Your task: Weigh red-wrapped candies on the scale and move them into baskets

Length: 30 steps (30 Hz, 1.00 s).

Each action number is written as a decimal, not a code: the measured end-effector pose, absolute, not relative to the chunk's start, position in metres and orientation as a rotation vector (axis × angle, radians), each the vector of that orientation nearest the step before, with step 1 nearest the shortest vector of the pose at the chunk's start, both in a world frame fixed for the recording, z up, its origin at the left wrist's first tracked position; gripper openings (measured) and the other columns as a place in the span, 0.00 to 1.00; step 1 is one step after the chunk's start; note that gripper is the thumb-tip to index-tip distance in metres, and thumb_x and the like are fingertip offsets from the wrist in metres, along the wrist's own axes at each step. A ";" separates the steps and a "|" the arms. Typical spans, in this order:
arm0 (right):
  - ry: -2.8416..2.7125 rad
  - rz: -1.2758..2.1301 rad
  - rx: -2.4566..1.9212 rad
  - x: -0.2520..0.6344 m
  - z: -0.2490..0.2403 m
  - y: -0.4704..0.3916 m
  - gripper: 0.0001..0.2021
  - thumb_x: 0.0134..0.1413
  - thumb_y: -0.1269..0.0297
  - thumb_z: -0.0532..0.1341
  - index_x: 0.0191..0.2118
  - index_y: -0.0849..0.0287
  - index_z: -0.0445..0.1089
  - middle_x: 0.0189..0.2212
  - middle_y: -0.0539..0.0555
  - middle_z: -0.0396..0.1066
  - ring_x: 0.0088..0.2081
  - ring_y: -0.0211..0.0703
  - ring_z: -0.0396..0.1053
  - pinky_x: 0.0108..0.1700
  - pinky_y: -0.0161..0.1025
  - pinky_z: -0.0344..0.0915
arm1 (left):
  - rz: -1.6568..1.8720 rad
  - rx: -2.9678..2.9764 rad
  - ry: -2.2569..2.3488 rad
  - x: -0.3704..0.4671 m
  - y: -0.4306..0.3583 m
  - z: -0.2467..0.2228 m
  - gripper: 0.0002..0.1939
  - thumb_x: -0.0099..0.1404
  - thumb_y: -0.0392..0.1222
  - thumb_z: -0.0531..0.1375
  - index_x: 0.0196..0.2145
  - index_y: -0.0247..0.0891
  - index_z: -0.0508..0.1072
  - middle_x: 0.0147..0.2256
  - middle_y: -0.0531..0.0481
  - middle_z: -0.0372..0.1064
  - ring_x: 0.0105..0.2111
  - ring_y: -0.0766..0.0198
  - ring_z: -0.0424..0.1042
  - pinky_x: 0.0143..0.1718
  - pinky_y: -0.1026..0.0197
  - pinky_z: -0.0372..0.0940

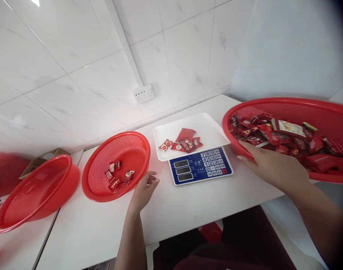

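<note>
Wrapped packets (186,144) on scale tray (209,127), between hands. Left hand (144,191): fingers loosely curled, empty, beside middle basket (134,150). Right hand (272,167): fingers at large basket (286,100) rim; cannot tell if clamped.

At three o'clock, a large red mesh basket (309,109) lies heaped with shiny wrapped snacks (291,128), its near-left rim touched by the right hand (262,161). At eight, a smaller red basket (136,150) holds few packets (114,184).

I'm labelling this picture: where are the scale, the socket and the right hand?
Scale (199,165): head view, on its blue panel.
Socket (143,93): head view, on its faceplate.
Right hand (268,167): head view, on its back.
</note>
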State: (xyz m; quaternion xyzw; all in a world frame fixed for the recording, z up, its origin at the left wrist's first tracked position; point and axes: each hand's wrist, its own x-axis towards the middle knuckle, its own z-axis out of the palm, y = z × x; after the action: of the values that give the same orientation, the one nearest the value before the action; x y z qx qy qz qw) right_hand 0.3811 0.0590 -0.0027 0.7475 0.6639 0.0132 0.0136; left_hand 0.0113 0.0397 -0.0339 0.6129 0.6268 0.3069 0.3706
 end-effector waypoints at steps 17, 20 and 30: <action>2.094 0.136 2.323 0.382 -0.007 0.058 0.25 0.62 0.52 0.41 0.61 0.52 0.53 0.44 0.55 0.73 0.39 0.55 0.73 0.29 0.48 0.67 | 0.874 1.392 1.627 -0.011 0.029 -0.051 0.20 0.59 0.53 0.58 0.45 0.38 0.67 0.34 0.50 0.67 0.34 0.62 0.69 0.40 0.57 0.65; 2.093 0.134 2.330 0.383 -0.008 0.058 0.25 0.62 0.52 0.41 0.61 0.52 0.53 0.44 0.55 0.73 0.39 0.55 0.73 0.29 0.48 0.67 | 0.889 1.388 1.622 -0.011 0.029 -0.051 0.21 0.58 0.54 0.58 0.44 0.38 0.67 0.33 0.50 0.67 0.34 0.62 0.70 0.40 0.56 0.65; 2.123 0.167 2.343 0.381 -0.008 0.057 0.24 0.62 0.53 0.42 0.60 0.52 0.55 0.44 0.56 0.73 0.38 0.54 0.73 0.26 0.44 0.65 | 0.871 1.400 1.630 -0.008 0.026 -0.050 0.20 0.58 0.54 0.58 0.44 0.38 0.68 0.33 0.50 0.68 0.35 0.61 0.70 0.40 0.57 0.65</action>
State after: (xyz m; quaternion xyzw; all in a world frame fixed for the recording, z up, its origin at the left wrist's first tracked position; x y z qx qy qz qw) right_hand 0.3812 0.0568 -0.0080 0.7399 0.6705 0.0526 -0.0125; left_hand -0.0082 0.0262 -0.0500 0.5534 0.6443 0.3445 0.4001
